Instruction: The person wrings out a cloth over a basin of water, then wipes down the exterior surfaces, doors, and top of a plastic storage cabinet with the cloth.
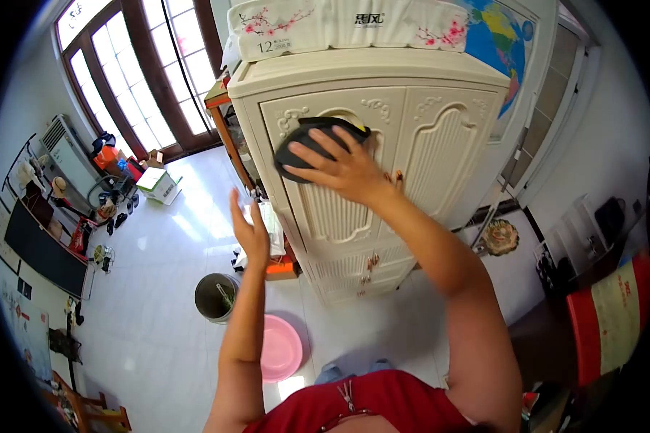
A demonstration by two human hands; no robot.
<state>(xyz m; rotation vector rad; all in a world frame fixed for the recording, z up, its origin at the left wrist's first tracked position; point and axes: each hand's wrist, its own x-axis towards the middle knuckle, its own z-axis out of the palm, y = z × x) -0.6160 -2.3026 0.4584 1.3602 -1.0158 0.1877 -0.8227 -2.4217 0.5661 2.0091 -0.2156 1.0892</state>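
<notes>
My right hand (339,166) lies with its fingers spread over a dark grey cloth (296,148). It holds the cloth flat against the upper left door of a cream cabinet (440,166). A black edge and a bit of yellow show along the top of the cloth. The palm side of this hand is hidden. My left hand (251,232) is raised in the air left of the cabinet, thumb and fingers apart, with nothing in it.
A pink basin (280,350) and a metal bucket (215,297) stand on the floor below my left arm. Long packs of tissue (347,29) lie on top of the cabinet. A white and green box (157,185) is farther left. A red-edged piece (607,317) stands at right.
</notes>
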